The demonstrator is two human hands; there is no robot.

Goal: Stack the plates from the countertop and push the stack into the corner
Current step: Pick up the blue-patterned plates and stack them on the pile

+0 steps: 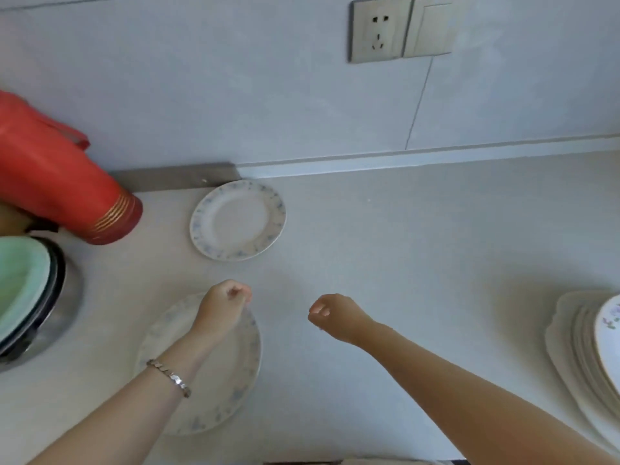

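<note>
Our two forearms reach in from the bottom edge, and both hands are clenched on nothing. The left hand (224,302), with a bracelet (169,377) on its wrist, has its fingers (236,292) curled in toward the palm. It hangs over the far rim of the near plate (231,374); we cannot tell whether it touches that rim. This near plate is white with a faint blue pattern, lies flat on the surface (402,246), and carries nothing. The right hand (330,313) has its fingers tucked in the same way and hovers over bare surface, well apart from any dish.

Farther back we see the far plate (238,220), of the same blue-patterned kind and also bare, lying flat close to the wall. At the right edge a stack of plates (577,357) with scalloped cream rims carries a floral plate (609,323) on top.

On the left a metal pot (60,313) holds a pale green dish (20,280). A red thermos (60,182) stands just behind the pot. On the wall we see a socket (379,31) beside a switch (432,28).
</note>
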